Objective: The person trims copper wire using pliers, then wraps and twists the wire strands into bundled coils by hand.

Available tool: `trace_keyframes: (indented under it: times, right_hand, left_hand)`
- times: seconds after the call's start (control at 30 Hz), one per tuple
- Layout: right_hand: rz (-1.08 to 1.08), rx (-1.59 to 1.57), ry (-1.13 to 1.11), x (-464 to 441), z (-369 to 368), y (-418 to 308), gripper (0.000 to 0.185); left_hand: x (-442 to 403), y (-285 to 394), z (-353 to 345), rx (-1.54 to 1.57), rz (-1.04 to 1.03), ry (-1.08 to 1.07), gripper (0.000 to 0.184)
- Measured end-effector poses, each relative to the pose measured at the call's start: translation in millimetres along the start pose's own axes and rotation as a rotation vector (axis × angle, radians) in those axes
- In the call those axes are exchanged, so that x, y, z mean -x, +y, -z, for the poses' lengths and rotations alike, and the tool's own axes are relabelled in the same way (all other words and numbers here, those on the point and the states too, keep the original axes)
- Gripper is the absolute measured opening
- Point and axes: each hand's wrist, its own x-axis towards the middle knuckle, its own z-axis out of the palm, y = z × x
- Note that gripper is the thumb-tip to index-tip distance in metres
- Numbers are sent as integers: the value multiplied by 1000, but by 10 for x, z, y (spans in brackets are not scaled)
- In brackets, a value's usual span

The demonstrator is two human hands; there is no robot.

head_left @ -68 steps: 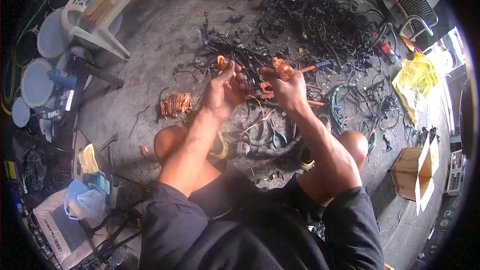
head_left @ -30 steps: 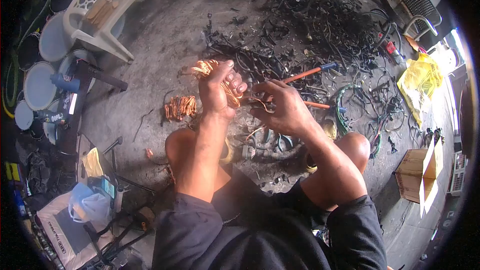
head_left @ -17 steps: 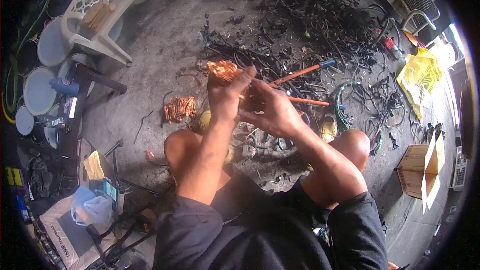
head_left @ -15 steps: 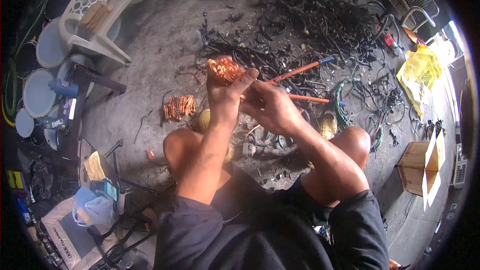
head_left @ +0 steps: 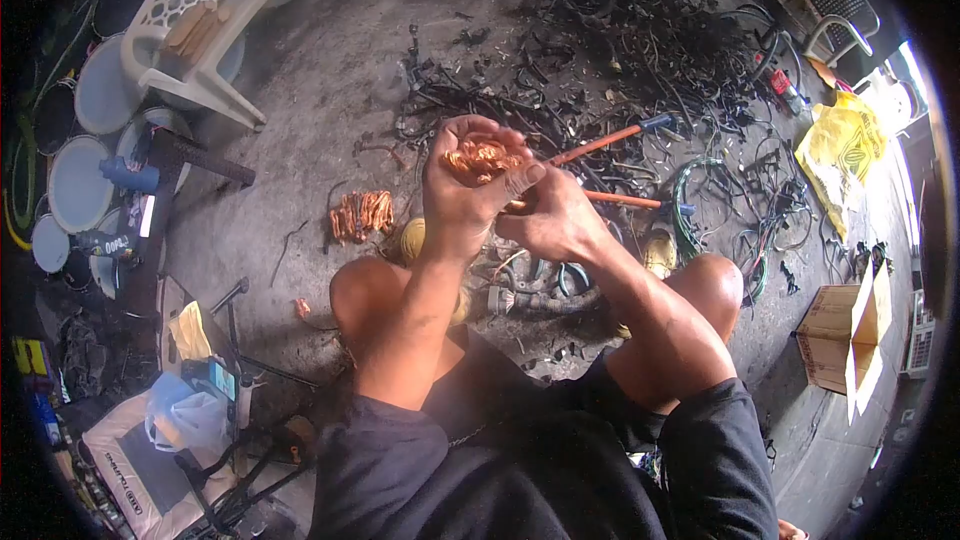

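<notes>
Bright copper wire lies bunched in the palm of my left hand, whose fingers curl round it. Against its right side is my right hand, its fingers closed at the lower end of the bundle; part of what they grip is hidden. Behind my right hand, a cutter with orange handles and dark grips lies on the floor. A stack of copper bundles rests to the left of my hands. Pliers lie between my feet.
Black cables and scraps are heaped ahead. Green wires lie at the right, near a yellow bag and a cardboard box. A white plastic chair stands at upper left. A red-labelled bottle lies at upper right.
My right hand has come left to meet my left hand. The copper wire, earlier looser and sticking out above my left hand, is now compact within its palm.
</notes>
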Motion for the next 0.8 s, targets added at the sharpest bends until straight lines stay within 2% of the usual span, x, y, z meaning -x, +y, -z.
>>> trace_keyframes:
  times: [0.03, 0.07, 0.1, 0.2, 0.23, 0.3, 0.33, 0.37, 0.43, 0.5, 0.57, 0.6, 0.7, 0.8]
  right_hand:
    - [29, 80, -18, 5, 1, -20, 62]
    - [131, 101, 65, -10, -35, 69, 49]
    - [130, 99, 69, -5, -58, 83, 49]
    - [287, -41, 99, 29, -123, 14, 51]
    - [287, -43, 101, 13, -119, 33, 51]
    - [289, 172, 25, -52, -112, 135, 46]
    - [205, 244, 11, -69, -127, 105, 39]
    - [173, 113, 48, 7, -148, 20, 35]
    - [164, 126, 125, 13, -232, -9, 34]
    - [162, 108, 134, 56, -229, -103, 27]
    - [239, 163, 161, 24, -286, 13, 22]
    - [236, 160, 164, 10, -312, 53, 22]
    - [206, 222, 161, -11, -356, 75, 23]
    - [152, 153, 153, 7, -364, 23, 26]
  left_hand:
    - [27, 26, -20, -109, -19, 0, 50]
    - [44, 37, -31, -217, -38, -3, 44]
    - [52, 14, -17, -217, -36, -6, 44]
    - [68, -15, 16, -338, -129, 39, 20]
    - [60, -3, 30, -339, -128, 37, 20]
    - [35, 1, 42, -308, -252, -185, 18]
    - [32, 12, 9, -193, -257, -209, 19]
    - [43, 22, 12, -102, -229, -205, 24]
    - [50, 89, 41, -21, -163, -226, 29]
    - [40, 64, 87, -120, -305, -229, 24]
    - [66, 77, 125, -52, -263, -274, 43]
    - [70, 44, 90, -78, -319, -221, 46]
    - [107, 95, 67, -80, -221, -120, 46]
    - [101, 115, 36, -62, -226, -128, 45]
